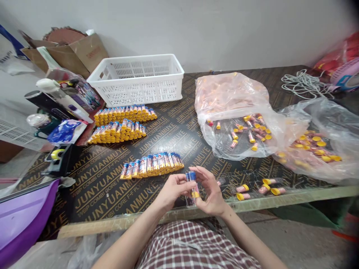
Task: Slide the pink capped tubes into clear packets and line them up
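Close to the table's front edge, my left hand point(171, 191) pinches a small labelled tube point(194, 193) with a blue top and a yellow bottom end. My right hand point(211, 191) curves round its right side, fingertips by the blue top and thumb by the yellow end. Just beyond my hands lies a row of similar blue-and-yellow tubes point(150, 164), packed side by side. On the right, near the edge, several loose clear tubes with yellow ends and pink contents point(242, 188) are scattered.
Two stacks of finished-looking tubes point(117, 131) lie before a white plastic basket point(140, 89). An open plastic bag point(232, 97) and another bag point(322, 112) hold yellow-ended tubes. At left are a tape dispenser point(60, 160), bottles and a purple bin point(30, 220); at right, coiled cord point(304, 84).
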